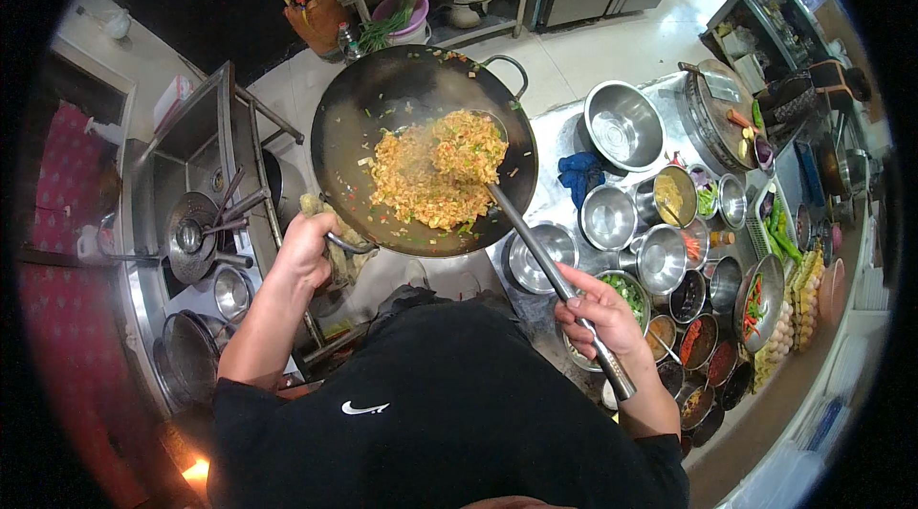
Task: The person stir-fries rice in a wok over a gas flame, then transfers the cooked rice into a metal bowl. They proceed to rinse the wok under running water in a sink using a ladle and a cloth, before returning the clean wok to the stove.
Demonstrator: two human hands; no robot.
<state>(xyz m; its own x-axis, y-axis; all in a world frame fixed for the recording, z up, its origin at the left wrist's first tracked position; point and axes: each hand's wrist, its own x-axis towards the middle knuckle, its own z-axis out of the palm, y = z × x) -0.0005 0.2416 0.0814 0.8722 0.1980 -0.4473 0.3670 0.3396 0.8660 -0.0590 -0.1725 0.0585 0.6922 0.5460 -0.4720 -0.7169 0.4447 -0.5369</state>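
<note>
My left hand (310,248) grips the near handle of a large dark wok (344,121) through a folded cloth (349,240). In my right hand (601,312) is the long metal handle of a ladle (531,240), whose end slopes down past my wrist. The ladle's bowl sits in the wok, heaped with fried rice (470,150). More rice (416,186) lies around it across the middle of the wok, with green and red bits up the sides. The wok is held tilted before me, over the floor beside the metal table (552,129).
Several steel bowls (608,217) and ingredient pots crowd the table on my right. Beyond them are a blue cloth (581,175), a large basin (624,125) and a chopping block (706,114) with a cleaver (721,87). At left, a perforated strainer (192,225) rests by the sink; flame (195,469) glows lower left.
</note>
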